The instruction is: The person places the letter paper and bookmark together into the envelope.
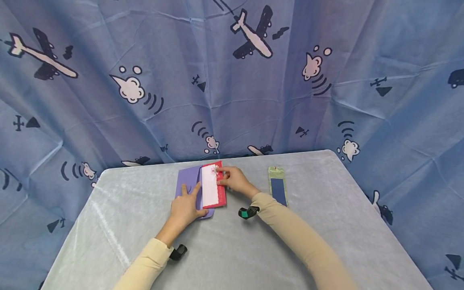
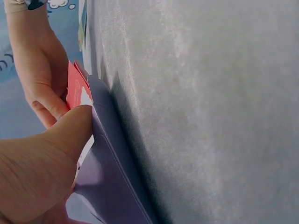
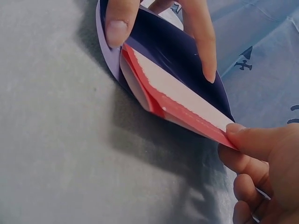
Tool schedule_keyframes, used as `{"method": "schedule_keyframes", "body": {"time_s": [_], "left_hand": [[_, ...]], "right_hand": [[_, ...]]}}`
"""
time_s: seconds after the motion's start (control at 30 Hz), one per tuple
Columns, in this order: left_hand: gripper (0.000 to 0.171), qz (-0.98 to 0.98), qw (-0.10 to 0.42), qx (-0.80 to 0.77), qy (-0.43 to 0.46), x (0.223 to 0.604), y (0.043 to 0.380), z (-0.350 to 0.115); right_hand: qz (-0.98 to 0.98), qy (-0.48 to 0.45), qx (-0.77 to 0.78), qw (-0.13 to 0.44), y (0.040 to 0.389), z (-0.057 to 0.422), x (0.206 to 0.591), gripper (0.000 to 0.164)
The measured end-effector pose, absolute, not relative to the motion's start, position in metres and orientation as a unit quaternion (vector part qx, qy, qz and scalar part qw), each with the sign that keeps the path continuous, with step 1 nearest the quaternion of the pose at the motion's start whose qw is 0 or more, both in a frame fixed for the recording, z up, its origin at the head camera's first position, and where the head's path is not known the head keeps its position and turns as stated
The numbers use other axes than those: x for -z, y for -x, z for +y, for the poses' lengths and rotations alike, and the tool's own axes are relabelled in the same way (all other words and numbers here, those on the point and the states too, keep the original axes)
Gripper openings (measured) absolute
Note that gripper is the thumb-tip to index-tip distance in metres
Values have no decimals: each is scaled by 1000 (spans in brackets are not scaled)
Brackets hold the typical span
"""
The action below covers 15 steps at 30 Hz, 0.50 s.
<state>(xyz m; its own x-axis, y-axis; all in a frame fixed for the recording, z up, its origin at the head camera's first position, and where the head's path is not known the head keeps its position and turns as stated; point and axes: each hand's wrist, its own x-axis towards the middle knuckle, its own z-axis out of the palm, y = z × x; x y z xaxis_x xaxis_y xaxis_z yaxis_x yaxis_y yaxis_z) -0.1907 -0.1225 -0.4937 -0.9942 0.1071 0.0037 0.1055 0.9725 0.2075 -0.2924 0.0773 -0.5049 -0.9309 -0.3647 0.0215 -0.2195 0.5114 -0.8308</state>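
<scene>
A purple envelope [image 1: 187,176] lies on the table with its mouth spread apart. My left hand [image 1: 184,208] rests on it, fingers splayed over the purple paper and thumb [image 3: 118,30] pressing at one end of the opening. Along that opening stands a folded red greeting card [image 3: 180,112] with a white scalloped panel, its lower edge partly inside the envelope. My right hand [image 1: 235,179] pinches the card's right side between thumb [image 3: 247,137] and fingers. In the left wrist view, the left palm hides much of the card.
To the right lies a green tag-like piece with a dark blue panel [image 1: 278,190], partly behind the right sleeve [image 1: 290,225]. A grey cloth covers the table [image 1: 224,257]. Behind its far edge hangs a blue curtain [image 1: 174,121] printed with airplanes.
</scene>
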Motion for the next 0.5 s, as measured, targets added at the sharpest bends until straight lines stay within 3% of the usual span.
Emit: {"method": "schedule_keyframes", "body": {"time_s": [0.5], "left_hand": [[101, 993, 5, -103, -54, 490, 189, -121]], "right_hand": [[868, 171, 461, 73, 293, 69, 508, 51]]}}
